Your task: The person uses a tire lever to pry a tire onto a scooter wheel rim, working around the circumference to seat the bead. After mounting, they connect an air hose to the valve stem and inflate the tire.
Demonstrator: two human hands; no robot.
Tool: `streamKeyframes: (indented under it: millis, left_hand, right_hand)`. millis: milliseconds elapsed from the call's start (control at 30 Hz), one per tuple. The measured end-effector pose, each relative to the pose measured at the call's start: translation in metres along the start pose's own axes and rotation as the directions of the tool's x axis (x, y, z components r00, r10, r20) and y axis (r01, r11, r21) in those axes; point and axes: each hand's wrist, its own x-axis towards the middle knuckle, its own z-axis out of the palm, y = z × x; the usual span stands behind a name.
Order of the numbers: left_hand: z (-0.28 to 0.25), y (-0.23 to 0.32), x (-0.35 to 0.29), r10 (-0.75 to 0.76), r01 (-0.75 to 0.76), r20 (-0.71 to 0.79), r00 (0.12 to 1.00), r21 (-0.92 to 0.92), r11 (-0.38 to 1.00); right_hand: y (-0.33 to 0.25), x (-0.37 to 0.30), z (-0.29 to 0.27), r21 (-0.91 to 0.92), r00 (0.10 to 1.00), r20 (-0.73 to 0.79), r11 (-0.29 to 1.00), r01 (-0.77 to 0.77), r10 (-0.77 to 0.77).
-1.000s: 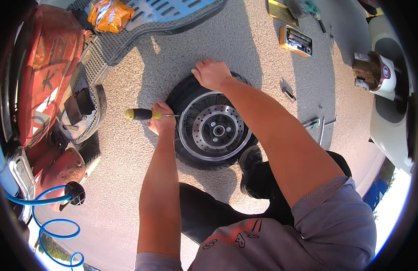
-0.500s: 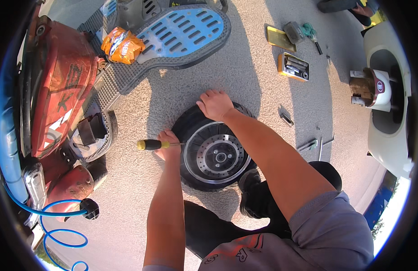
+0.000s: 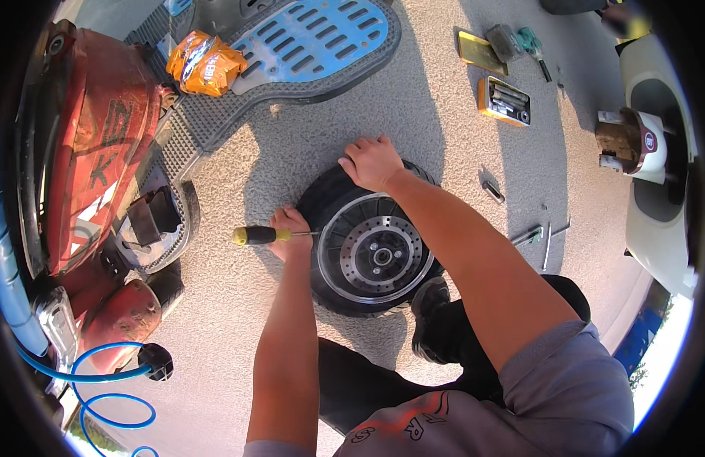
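Observation:
A wheel with a black tyre [image 3: 316, 199], a silver-edged rim and a drilled brake disc [image 3: 352, 254] lies flat on the ground before me. My right hand [image 3: 374, 164] grips the far edge of the tyre, fingers bent over its outer side. On the tyre's left edge is my left hand [image 3: 290, 228], its fingers curled and partly hidden. A screwdriver [image 3: 255, 235] with a yellow and black handle lies across that hand, its shaft reaching the rim edge. Whether the left fingers also hold the screwdriver is unclear.
A red scooter body [image 3: 108, 145] stands at left, beside a blue-slotted footboard [image 3: 314, 46] bearing an orange packet [image 3: 205, 64]. Right of the wheel are a socket tin [image 3: 505, 100], loose tools [image 3: 529, 234] and a white scooter [image 3: 657, 221]. A blue coiled hose [image 3: 116, 413] hangs lower left.
The wheel and both hands sit slightly farther right in the picture, as the whole view has shifted a little. Both hands keep their places on the tyre, and the screwdriver stays at the rim.

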Motion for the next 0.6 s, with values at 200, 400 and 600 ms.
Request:
streamKeyframes:
  millis: [200, 400, 600]
  left_hand:
    - [0.014, -0.015, -0.001, 0.059, -0.065, -0.041, 0.997, -0.152, 0.986]
    - [0.021, -0.023, 0.008, 0.219, -0.235, 0.089, 0.972, 0.241, 0.942]
    - [0.02, -0.029, 0.008, -0.037, 0.061, 0.191, 0.981, -0.122, 0.991]
  right_hand:
    - [-0.041, 0.002, -0.044, 0.165, 0.974, -0.206, 0.978, 0.131, -0.096]
    - [-0.2, 0.008, -0.048, 0.766, 0.947, -0.204, 0.562, 0.313, -0.248]
    - [-0.207, 0.073, -0.023, 0.695, 0.976, -0.212, 0.695, 0.182, -0.043]
